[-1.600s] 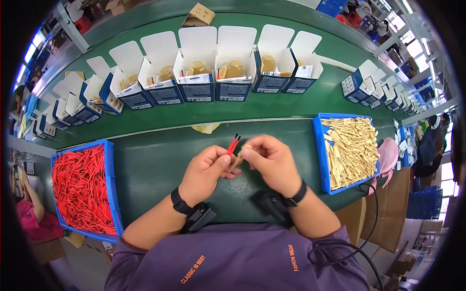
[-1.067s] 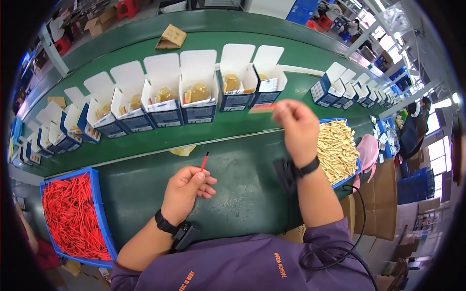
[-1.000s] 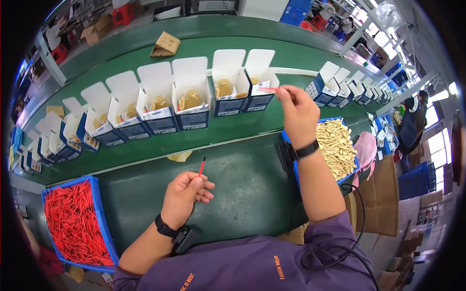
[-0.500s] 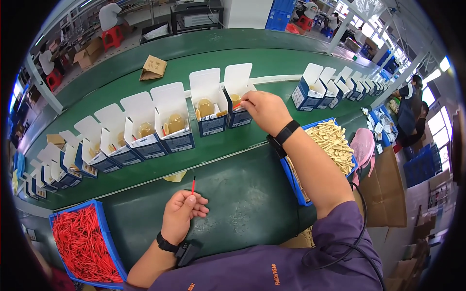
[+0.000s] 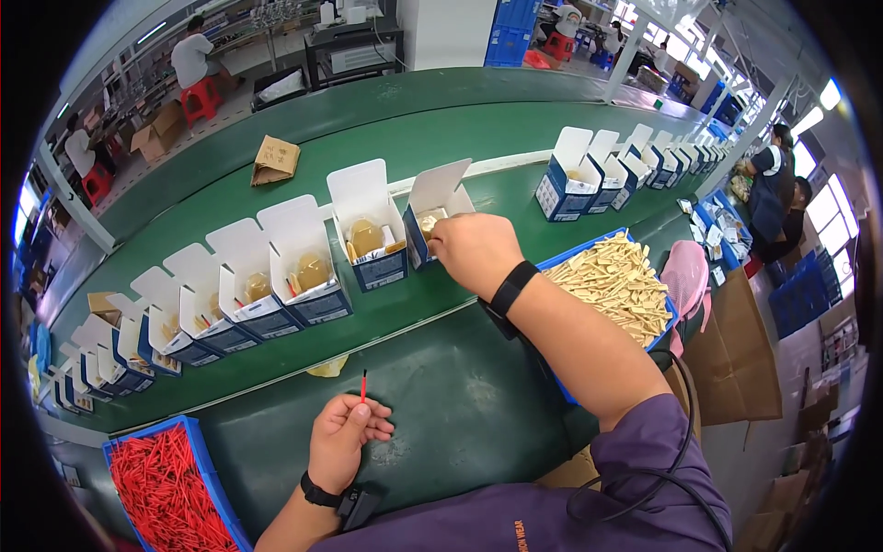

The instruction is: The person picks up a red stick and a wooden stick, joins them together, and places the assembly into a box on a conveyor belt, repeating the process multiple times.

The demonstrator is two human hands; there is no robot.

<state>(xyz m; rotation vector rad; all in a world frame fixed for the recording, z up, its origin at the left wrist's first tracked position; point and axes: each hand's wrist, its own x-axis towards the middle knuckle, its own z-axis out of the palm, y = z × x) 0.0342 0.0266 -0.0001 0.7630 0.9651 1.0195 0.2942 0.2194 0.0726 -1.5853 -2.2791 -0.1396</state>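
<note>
My left hand [image 5: 342, 437] is closed over the dark green worktop, pinching a small red brush [image 5: 363, 386] with its dark tip up. My right hand [image 5: 480, 253] reaches over the belt, its fingers closed at the mouth of an open blue-and-white box [image 5: 418, 235]. Whatever these fingertips hold is hidden. A rounded tan piece shows inside that box beside the fingers. To its left is another open box [image 5: 379, 271] containing a tan egg-shaped piece [image 5: 366, 237] and light wooden sticks. More open boxes [image 5: 326, 308] with similar contents line the belt further left.
A blue tray of red brushes [image 5: 175, 488] is at lower left; a blue tray of wooden pieces [image 5: 612, 285] lies under my right forearm. Another row of boxes [image 5: 561, 193] extends far right. A brown carton [image 5: 276, 160] sits on the green belt [image 5: 368, 129]. A black cable [image 5: 676, 460] hangs by my right sleeve.
The red brush seen in my right fingers is no longer visible; that hand now sits lower at the box mouth. The view has shifted somewhat. My left hand still holds its brush.
</note>
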